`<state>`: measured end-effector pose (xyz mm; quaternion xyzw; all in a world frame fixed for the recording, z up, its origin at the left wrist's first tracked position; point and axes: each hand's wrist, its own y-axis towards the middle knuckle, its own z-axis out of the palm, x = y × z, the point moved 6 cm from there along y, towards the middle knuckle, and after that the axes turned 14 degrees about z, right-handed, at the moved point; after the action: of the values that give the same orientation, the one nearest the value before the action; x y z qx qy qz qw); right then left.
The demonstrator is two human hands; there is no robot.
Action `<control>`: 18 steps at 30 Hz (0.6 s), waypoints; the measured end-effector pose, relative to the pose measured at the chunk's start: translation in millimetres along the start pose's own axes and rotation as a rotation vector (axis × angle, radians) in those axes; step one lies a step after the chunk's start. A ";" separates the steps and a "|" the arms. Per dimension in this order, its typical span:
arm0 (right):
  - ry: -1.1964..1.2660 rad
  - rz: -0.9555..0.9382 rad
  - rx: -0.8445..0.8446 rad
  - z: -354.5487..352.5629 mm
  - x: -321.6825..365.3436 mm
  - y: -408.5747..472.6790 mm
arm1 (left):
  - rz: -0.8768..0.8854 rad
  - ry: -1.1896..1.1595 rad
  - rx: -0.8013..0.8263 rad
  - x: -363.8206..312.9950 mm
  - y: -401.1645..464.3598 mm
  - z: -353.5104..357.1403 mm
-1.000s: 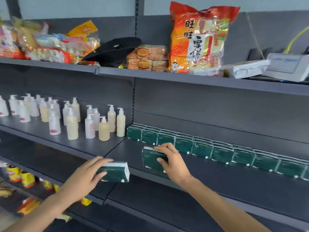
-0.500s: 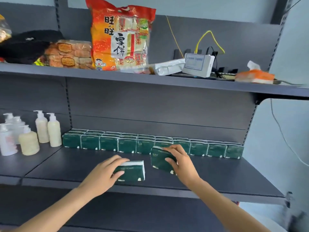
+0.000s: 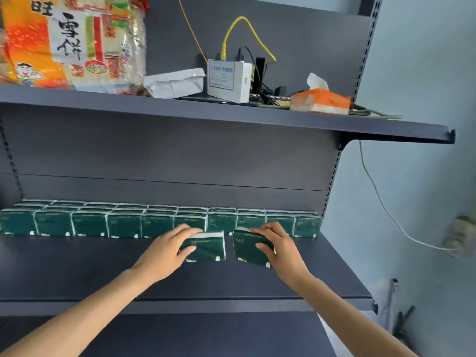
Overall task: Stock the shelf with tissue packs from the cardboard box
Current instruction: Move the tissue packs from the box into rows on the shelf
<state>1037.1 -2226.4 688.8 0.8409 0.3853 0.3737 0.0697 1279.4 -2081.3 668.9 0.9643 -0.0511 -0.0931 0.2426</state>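
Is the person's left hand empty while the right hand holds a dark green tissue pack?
No, the left hand grips one dark green tissue pack and the right hand grips another dark green pack.

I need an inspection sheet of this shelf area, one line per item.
Surface: dark shelf, front part bare.
Job's things: green tissue packs in rows at the back; left pack and right pack in front, apart.
Clutter: upper shelf holds snack bag, white box, orange tissue box.
Grippers: left hand grips left pack; right hand grips right pack.
Cables: yellow cable; white cord.
Surroundings: pale wall.
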 end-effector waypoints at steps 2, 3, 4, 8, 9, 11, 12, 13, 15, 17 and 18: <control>-0.004 0.024 -0.006 -7.7 -17.3 1.3 | 0.005 0.002 0.012 -4.2 20.4 11.5; -0.004 0.036 -0.011 -11.9 -24.6 1.7 | 0.001 0.001 0.020 -5.8 29.9 16.7; -0.003 0.047 -0.016 -15.9 -31.5 2.2 | 0.000 0.004 0.031 -6.4 38.7 22.2; 0.011 0.064 -0.029 -28.8 -54.7 6.3 | 0.008 0.022 0.071 1.5 68.5 45.1; 0.012 0.068 -0.029 -30.3 -60.1 7.3 | -0.002 0.037 0.075 4.1 74.2 49.3; 0.015 0.088 -0.031 -31.9 -70.8 8.6 | -0.024 0.056 0.050 7.6 84.9 55.1; 0.021 0.097 -0.031 -31.8 -75.6 8.4 | -0.031 0.062 0.024 8.6 89.8 57.3; 0.025 0.103 -0.033 -31.3 -79.9 7.9 | -0.030 0.075 -0.003 10.2 94.4 59.7; 0.030 0.100 -0.037 -29.9 -86.0 6.9 | -0.015 0.108 -0.031 15.7 104.1 66.7; 0.035 0.094 -0.041 -28.1 -91.8 6.8 | -0.009 0.120 -0.044 25.2 113.5 75.5; 0.036 0.097 -0.049 -27.2 -94.4 7.4 | -0.001 0.128 -0.051 30.6 118.1 80.2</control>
<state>982.9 -2302.3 656.8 0.8498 0.3359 0.4010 0.0648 1286.6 -2226.1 651.2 0.9618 -0.0327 -0.0324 0.2699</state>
